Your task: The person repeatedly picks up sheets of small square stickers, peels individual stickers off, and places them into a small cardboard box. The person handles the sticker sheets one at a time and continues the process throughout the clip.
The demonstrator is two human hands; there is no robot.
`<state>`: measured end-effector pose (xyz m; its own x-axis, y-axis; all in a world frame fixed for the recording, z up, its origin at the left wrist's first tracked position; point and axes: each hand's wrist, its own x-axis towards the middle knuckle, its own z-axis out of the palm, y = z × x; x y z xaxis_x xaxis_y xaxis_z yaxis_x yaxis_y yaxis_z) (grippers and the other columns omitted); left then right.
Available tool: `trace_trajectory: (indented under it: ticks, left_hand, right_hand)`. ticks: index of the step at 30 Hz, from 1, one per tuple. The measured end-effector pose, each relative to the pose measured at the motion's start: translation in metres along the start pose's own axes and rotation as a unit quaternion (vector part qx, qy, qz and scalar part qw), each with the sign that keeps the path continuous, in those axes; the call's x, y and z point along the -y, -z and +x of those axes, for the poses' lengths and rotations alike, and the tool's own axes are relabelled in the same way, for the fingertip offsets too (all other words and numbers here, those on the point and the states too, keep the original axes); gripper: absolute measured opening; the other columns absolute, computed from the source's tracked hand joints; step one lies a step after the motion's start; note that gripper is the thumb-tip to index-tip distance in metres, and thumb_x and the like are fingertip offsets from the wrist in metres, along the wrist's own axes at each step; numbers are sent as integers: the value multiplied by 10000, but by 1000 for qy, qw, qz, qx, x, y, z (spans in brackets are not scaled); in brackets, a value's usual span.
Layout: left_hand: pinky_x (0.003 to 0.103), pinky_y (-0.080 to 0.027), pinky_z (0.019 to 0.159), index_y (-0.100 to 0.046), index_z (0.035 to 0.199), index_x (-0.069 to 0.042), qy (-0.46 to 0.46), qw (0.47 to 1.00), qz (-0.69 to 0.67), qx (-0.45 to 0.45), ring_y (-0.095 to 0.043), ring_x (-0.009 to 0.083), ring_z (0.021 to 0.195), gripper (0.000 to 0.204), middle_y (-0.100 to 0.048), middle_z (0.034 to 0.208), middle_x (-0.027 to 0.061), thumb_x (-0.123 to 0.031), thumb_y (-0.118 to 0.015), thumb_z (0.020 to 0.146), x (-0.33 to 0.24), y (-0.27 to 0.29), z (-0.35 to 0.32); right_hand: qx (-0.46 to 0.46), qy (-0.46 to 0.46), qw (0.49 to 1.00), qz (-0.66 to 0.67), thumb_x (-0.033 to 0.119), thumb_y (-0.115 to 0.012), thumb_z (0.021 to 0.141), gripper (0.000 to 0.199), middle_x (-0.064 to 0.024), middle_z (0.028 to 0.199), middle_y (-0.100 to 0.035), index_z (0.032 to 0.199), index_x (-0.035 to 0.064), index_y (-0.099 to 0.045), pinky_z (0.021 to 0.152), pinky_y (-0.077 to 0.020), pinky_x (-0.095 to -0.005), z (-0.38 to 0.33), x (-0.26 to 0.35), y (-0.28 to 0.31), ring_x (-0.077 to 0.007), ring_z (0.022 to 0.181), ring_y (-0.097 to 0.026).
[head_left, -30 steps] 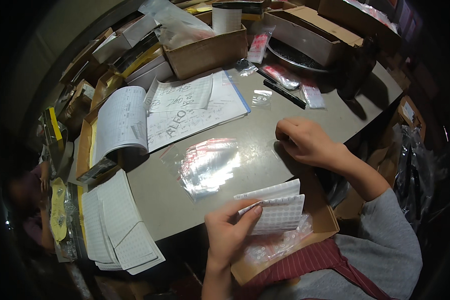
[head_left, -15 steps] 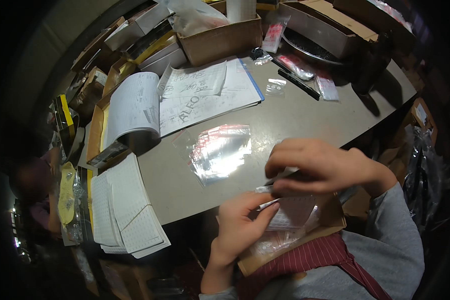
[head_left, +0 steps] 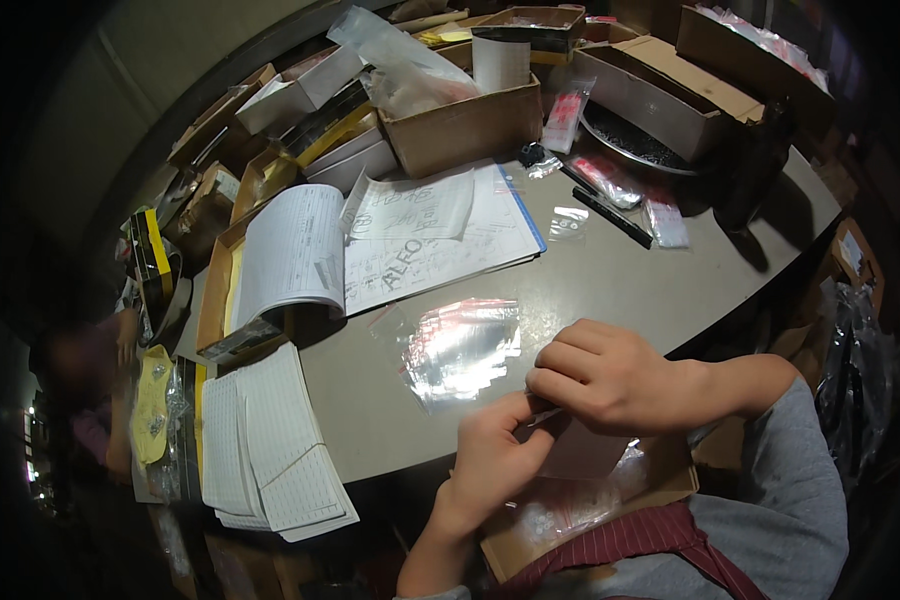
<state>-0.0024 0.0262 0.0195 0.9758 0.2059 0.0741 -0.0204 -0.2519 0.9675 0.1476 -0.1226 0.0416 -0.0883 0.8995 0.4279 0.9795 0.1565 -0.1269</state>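
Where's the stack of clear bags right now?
Head view: the clear bags lie mid-table, just left of the right hand, below the open notebook.

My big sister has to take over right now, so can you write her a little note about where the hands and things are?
Left hand: at the table's near edge, fingers pinched on a small thin metal piece; what it is I cannot tell.
Right hand: closed over the same spot, touching the left, above a pale sheet.
Stack of clear zip bags: flat on the table, just beyond the hands.
Cardboard box with clear bags: at the lap, under the hands.
Done: bags laid out, small piece in hand.
Left: nothing in the stack looks filled; the rest is hidden by the hands.
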Motion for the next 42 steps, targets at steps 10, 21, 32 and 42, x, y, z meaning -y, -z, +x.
trace_trajectory:
  ticks: [10,21,32,42]
  left_hand:
    - [269,-539,741,-774,1056,8,101,994,-46,27,-689,113,814,198,-781,911,99,-98,-774,887,10,4,11]
    - [261,-551,769,-790,1038,31,13,999,-28,-15,-711,134,845,185,-786,932,97,-11,-772,859,17,2,10]
    - [280,-552,708,-791,1038,-15,-24,999,-27,-11,-720,165,773,184,-781,924,122,-73,-786,863,26,8,1]
    - [287,-552,757,-793,1022,-4,-9,998,-45,39,-718,167,811,188,-777,921,116,-54,-774,843,23,6,4]
  right_hand:
    - [-33,-36,978,204,87,-690,816,278,-148,998,-617,1076,36,-605,826,-527,-459,16,-62,5,-351,929,-631]
    - [7,-270,962,47,225,-632,972,627,-289,1109,-682,1505,3,-386,888,-542,-493,71,-230,-31,-438,1002,-681]
    - [-41,-303,767,564,61,-713,949,582,-95,935,-678,1441,45,-404,700,-550,-285,30,-136,30,-153,770,-683]
    - [-27,-234,955,180,100,-675,946,414,-112,880,-685,1324,37,-518,732,-529,-329,-44,-96,39,-196,854,-677]
